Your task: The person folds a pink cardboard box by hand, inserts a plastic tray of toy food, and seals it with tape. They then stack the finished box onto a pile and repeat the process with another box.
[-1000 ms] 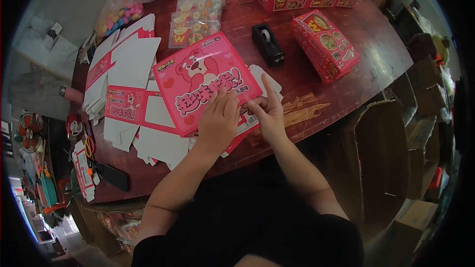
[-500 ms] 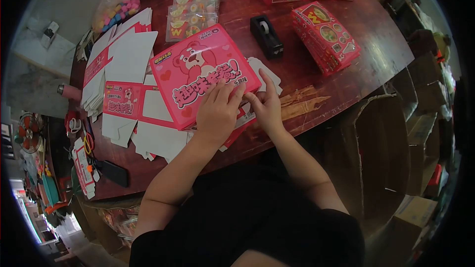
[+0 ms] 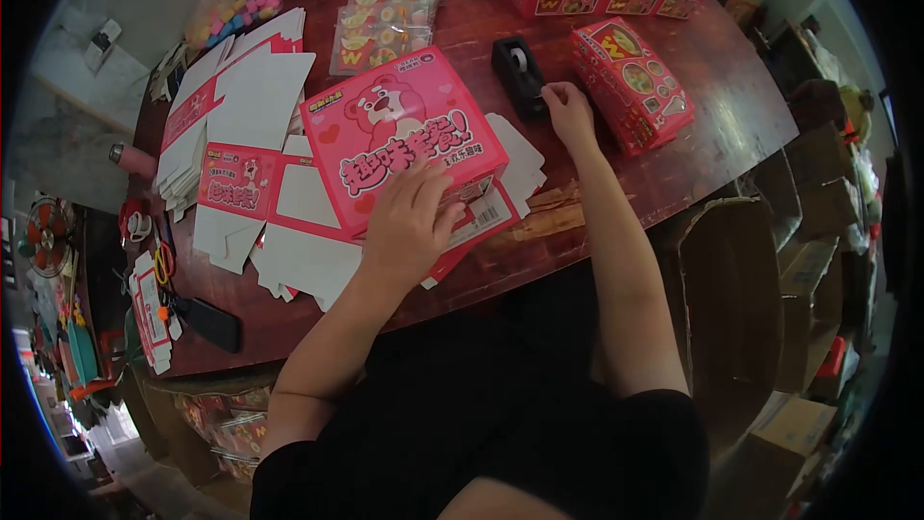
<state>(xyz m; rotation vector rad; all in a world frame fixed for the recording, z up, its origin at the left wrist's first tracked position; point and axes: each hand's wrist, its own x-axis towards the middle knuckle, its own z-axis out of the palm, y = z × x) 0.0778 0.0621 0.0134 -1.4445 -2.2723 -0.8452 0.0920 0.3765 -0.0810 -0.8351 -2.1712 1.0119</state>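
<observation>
flat cartons: lay in overlapping piles
pink box: rested over some cartons, bear print up
left hand: lay loosely spread across the box's near edge
tape dispenser: stood right of the box
right hand: fingers narrowed at the dispenser's near end; their hold could not be told

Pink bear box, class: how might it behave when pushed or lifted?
The pink bear box probably holds its shape but could dent, if made of card like the blanks beside it. Its broad, flat faces make rolling unlikely. Blanks apparently beneath might slide with it.
</observation>
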